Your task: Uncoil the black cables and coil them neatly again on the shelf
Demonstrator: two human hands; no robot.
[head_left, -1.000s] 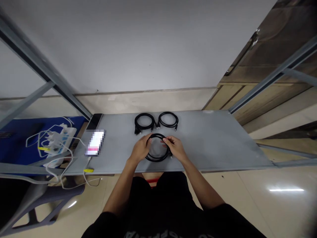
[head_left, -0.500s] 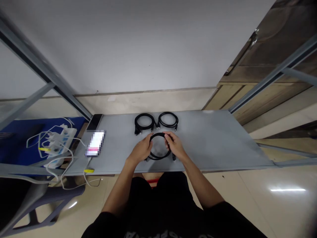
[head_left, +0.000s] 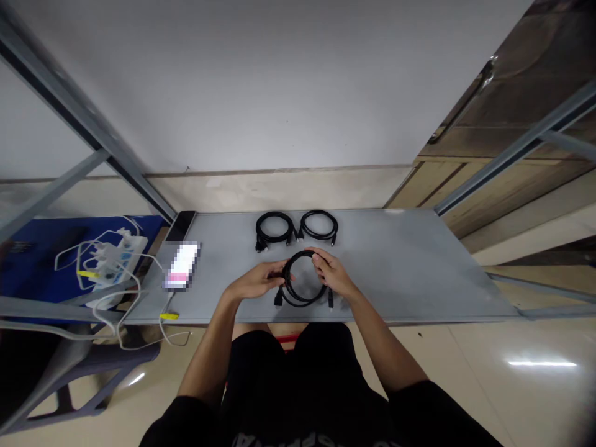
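A black cable [head_left: 300, 305] is wound into a round coil at the table's front middle. My left hand [head_left: 257, 280] is at the coil's left side, its fingers and thumb closed about the strands; some fingertips are hidden behind them. On the upper right of the loop, my right hand [head_left: 333, 274] pinches the cable between thumb and fingers. Two connector ends hang out below my hands: a wide plug [head_left: 278, 297] on the left and a narrower plug [head_left: 330, 298] on the right. Beyond lie two more coiled black cables, a left coil [head_left: 274, 240] and a right coil [head_left: 319, 237].
The grey table [head_left: 400, 267] sits inside a metal frame, against a wall [head_left: 288, 93]. At its left end are a lit phone [head_left: 182, 266] and a dark phone-like slab [head_left: 180, 226]. White charging cords run from a power strip [head_left: 118, 267] on a blue surface.
My left hand has shifted left along the coil, its fingers straighter, and the left plug now shows fully. My right hand keeps its grip. The view has shifted slightly.
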